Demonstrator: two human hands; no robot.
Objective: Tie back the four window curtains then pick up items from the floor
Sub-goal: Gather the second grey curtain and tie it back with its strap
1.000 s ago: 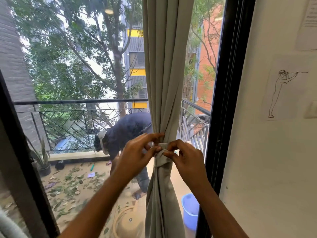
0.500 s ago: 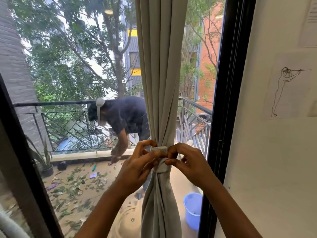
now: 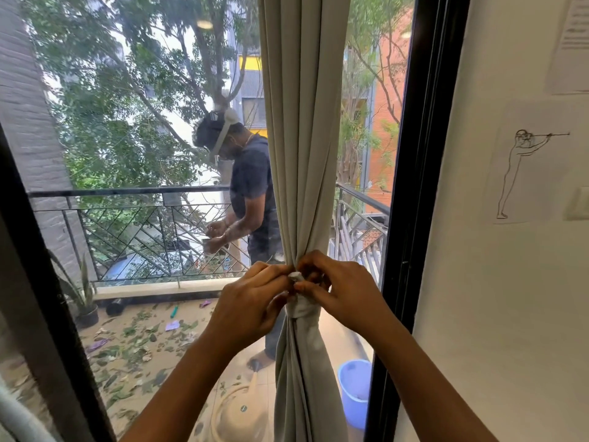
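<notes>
A beige curtain hangs in front of the window, gathered into a narrow bunch at waist height. A pale tie-back band is wrapped round the bunch. My left hand and my right hand meet at the front of the bunch, fingers curled. Between their fingertips they pinch the white end of the band. The lower curtain falls loose below the band.
A black window frame stands right of the curtain, then a white wall with a line drawing. Outside the glass a person stands on a balcony strewn with leaves; a blue bucket and potted plant stand there.
Both hands have stayed at the band and drawn closer together over its end. The person outside has straightened up from a bent posture. My view has shifted slightly.
</notes>
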